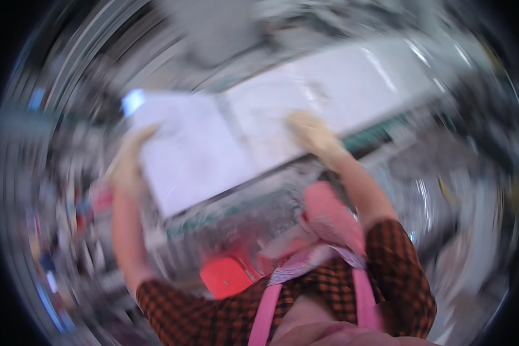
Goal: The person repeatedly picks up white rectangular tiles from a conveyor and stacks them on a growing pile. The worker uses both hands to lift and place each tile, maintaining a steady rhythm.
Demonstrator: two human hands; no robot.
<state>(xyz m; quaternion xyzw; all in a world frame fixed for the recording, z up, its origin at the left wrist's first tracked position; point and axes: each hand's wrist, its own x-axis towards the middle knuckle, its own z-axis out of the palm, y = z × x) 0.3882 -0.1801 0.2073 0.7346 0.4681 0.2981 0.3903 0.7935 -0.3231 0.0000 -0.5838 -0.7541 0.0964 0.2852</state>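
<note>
The picture is heavily blurred by motion. A large white open book or folded sheet [213, 150] is held up in front of me. My left hand [127, 161], in a pale glove, grips its left edge. My right hand [314, 135], also in a pale glove, rests on its right page near the lower edge. Both forearms are bare below orange-and-black checked sleeves. A pink apron strap [265, 317] runs down my chest.
A long white panel or table top [375, 75] stretches to the upper right behind the sheet. A red object [228, 277] sits low in the middle, near my chest. Blurred clutter surrounds everything; details cannot be made out.
</note>
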